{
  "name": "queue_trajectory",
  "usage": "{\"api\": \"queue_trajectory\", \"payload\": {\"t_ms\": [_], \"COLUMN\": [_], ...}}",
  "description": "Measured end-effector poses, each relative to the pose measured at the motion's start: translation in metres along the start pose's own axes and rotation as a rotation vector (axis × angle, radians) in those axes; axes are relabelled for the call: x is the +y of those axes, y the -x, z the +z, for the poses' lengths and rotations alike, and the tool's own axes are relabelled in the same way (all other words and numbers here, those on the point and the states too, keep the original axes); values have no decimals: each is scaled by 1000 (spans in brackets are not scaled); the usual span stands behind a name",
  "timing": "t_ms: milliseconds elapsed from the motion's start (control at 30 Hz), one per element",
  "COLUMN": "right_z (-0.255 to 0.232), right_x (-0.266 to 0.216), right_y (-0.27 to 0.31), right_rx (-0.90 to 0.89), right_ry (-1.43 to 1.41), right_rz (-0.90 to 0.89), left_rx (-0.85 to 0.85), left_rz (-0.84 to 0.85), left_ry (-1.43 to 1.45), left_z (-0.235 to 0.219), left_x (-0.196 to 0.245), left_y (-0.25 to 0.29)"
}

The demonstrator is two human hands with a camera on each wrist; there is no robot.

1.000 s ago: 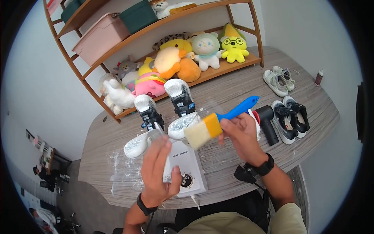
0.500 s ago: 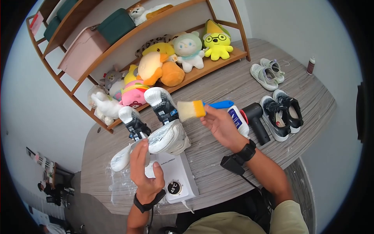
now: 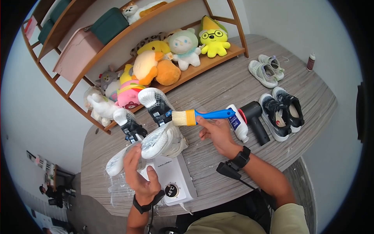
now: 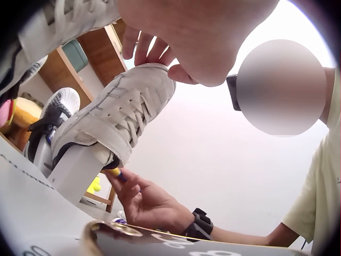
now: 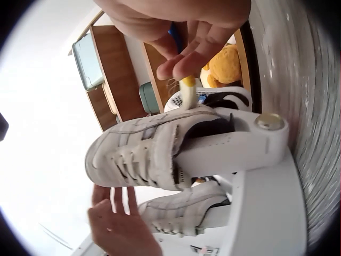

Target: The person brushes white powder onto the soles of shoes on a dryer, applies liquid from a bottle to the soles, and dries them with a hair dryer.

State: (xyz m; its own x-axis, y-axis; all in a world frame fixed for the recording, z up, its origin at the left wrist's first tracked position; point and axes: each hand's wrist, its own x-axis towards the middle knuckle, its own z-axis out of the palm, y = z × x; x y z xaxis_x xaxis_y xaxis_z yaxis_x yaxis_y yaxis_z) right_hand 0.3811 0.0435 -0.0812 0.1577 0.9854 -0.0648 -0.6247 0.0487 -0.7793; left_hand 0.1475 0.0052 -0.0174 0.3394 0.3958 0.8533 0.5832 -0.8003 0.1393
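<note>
A pair of white lace-up sneakers sits soles-up on the arms of a white shoe dryer (image 3: pixel 181 181), whose round display reads 48°C. My right hand (image 3: pixel 220 134) pinches a paintbrush (image 3: pixel 214 114) with a blue handle and yellow ferrule. In the right wrist view the pale bristles (image 5: pixel 188 96) meet the edge of the nearer sneaker (image 5: pixel 138 146) near its heel. My left hand (image 3: pixel 140 175) is at that sneaker's toe, its extended fingers (image 4: pixel 144 48) touching the tip. White smears mark the soles of the right sneaker (image 3: pixel 159 140) and left sneaker (image 3: pixel 117 160).
Two black-and-white shoes (image 3: pixel 156 105) stand soles-up behind. To the right are a white bottle (image 3: pixel 237 123), a black hair dryer (image 3: pixel 255 121), dark sneakers (image 3: pixel 282 115) and pale shoes (image 3: pixel 265 72). A wooden shelf (image 3: pixel 218 58) holds plush toys. White smears mark the tabletop (image 3: pixel 120 195).
The brush has come down and left to the right sneaker, its handle now level. My left hand has moved to the sneaker's toe. The sneaker has tilted up, and the head view has shifted.
</note>
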Motion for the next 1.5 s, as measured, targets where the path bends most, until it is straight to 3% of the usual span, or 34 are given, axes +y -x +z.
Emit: {"api": "queue_trajectory", "payload": {"t_ms": [100,200,300,500,600,700,900,1000,1100,1200,1300,1400,1500], "right_z": [-5,-7,-6,-6,-4,-1,-5,-5,-7,-7,-9,-8,-9], "right_x": [5,-2,1,4,-5,-4,0,-2,10,1,-2,7,1], "right_y": [-5,-5,-5,-5,0,4,1,2,-1,1,0,0,2], "right_rx": [90,75,-51,88,-26,-83,31,-52,10,73,-20,33,82], "right_ry": [119,15,-128,102,-27,35,62,-13,173,108,-63,146,55], "right_rz": [-54,-61,20,-38,-83,-62,-88,-49,-108,-98,-43,-98,-66], "left_rx": [-3,6,5,2,-1,2,3,4,0,-5,-3,-6,-10], "left_rz": [-7,-5,-3,9,1,-4,-4,-12,-19,-20,-25,-26,-24], "left_ry": [9,19,17,14,8,14,19,19,17,9,14,15,13], "left_z": [0,1,1,1,1,2,2,2,1,1,1,1,1], "left_x": [0,0,0,-2,-1,0,-1,0,1,1,2,2,1], "left_y": [1,2,2,4,4,4,5,6,5,5,6,6,6]}}
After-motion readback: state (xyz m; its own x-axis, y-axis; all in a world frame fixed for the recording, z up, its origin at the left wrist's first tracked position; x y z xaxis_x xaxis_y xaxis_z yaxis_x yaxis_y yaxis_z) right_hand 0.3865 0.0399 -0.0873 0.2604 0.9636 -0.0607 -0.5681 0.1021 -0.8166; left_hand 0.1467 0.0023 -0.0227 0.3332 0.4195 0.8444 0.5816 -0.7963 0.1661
